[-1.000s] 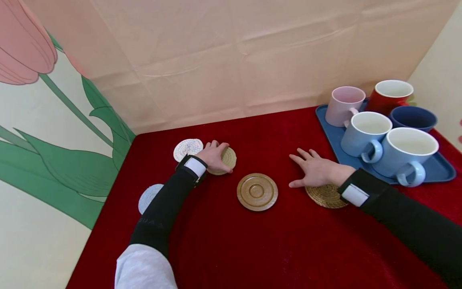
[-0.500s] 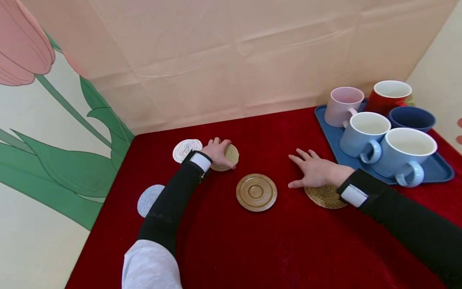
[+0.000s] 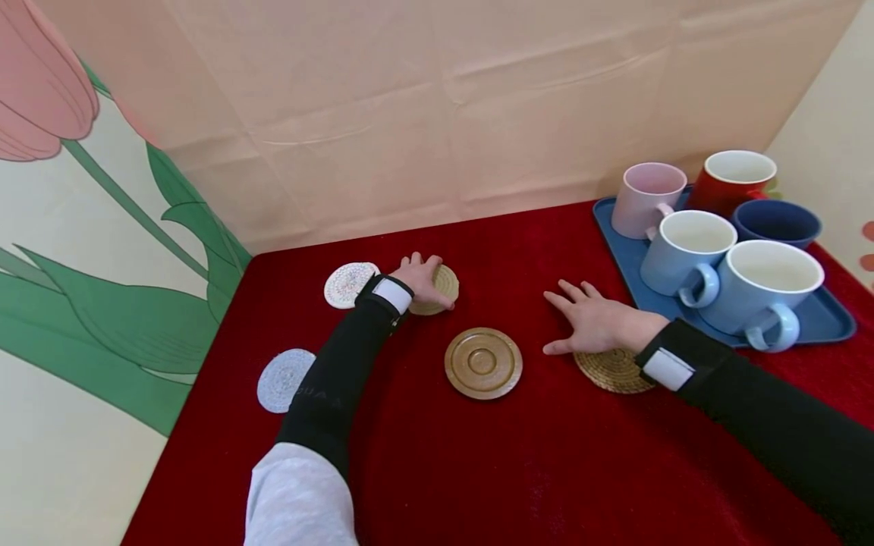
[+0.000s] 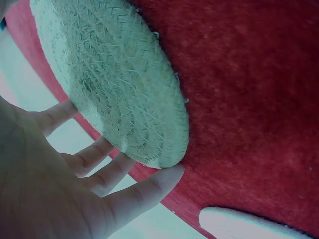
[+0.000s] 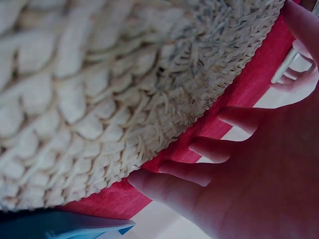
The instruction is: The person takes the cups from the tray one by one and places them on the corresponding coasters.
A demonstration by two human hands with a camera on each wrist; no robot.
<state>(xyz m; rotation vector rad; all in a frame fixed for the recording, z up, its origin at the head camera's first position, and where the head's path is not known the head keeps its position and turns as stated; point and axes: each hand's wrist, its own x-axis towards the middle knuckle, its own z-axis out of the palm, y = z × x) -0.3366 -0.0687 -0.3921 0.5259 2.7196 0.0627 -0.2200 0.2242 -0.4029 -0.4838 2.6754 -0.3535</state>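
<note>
In the head view, my left hand (image 3: 419,280) lies over a round beige woven coaster (image 3: 444,287). Its thumb is at the near right rim and its fingers reach the far side. The left wrist view has fingertips (image 4: 172,174) right at the rim of that coaster (image 4: 114,74). My right hand (image 3: 594,318) spreads its fingers wide above the cloth, palm and wrist partly covering a brown braided coaster (image 3: 614,373). Seen from the right wrist, those fingers (image 5: 164,191) lie past the edge of the braided coaster (image 5: 124,99). A round wooden coaster (image 3: 483,364) lies between the hands.
A white speckled coaster (image 3: 348,284) is left of my left hand; a pale blue one (image 3: 283,381) lies nearer, partly behind the sleeve. At right, a blue tray (image 3: 624,262) carries several mugs, including a pink one (image 3: 645,205). Red cloth (image 3: 444,470) covers the table.
My left hand has slid a little to the right and the beige woven coaster has moved with it. The pale blue coaster shows more behind the arm. My right hand stays in place.
</note>
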